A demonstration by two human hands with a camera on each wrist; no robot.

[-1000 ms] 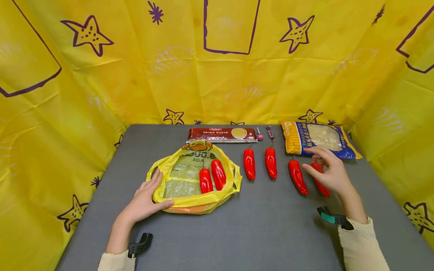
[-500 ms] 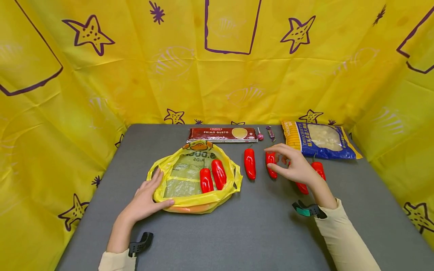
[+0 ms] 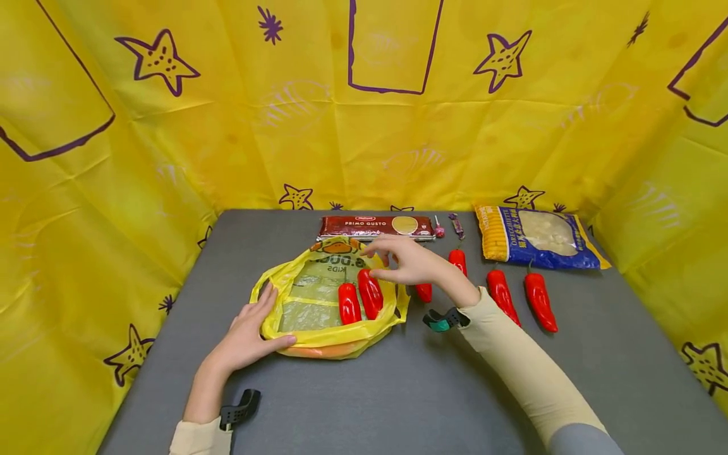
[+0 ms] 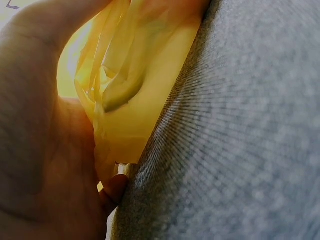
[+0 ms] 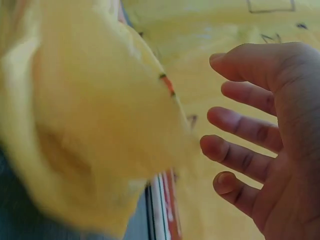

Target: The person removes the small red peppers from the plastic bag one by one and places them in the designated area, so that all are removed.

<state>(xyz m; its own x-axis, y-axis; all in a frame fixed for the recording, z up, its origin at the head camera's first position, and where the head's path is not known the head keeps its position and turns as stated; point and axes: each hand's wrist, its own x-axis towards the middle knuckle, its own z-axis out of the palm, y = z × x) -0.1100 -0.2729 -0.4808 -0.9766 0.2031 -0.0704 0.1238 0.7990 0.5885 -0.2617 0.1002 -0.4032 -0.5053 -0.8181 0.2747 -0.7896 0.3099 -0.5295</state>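
Head view: the right hand (image 3: 412,260) is over the far right rim of a crinkled yellow, translucent plastic carrier bag (image 3: 341,335), its grip loose, the fingers parted and softly bent with only air between them. In the right wrist view the fingertips come close to the thin film; whether one touches it cannot be told. The left hand (image 3: 244,332) lies spread against the bag's left side, thumb along the near rim, pressing without clasping. Inside the bag's round mouth lie two glossy, tapered red peppers (image 3: 349,304).

To the right, on the matte grey worktop (image 3: 364,404), rests a row of four more smooth, shiny red peppers (image 3: 541,302), the leftmost partly behind the right forearm. Beyond the bag sits a long, dark-red, flat packet (image 3: 364,224) marked "PRIMO GUSTO"; just right of it are a small pink lollipop (image 3: 440,232) and a twisted purple-wrapped sweet (image 3: 457,225). Far right is a plump blue-and-yellow pasta bag (image 3: 512,237) with a clear window. Creased yellow cloth (image 3: 370,139), printed with starfish, hangs behind.
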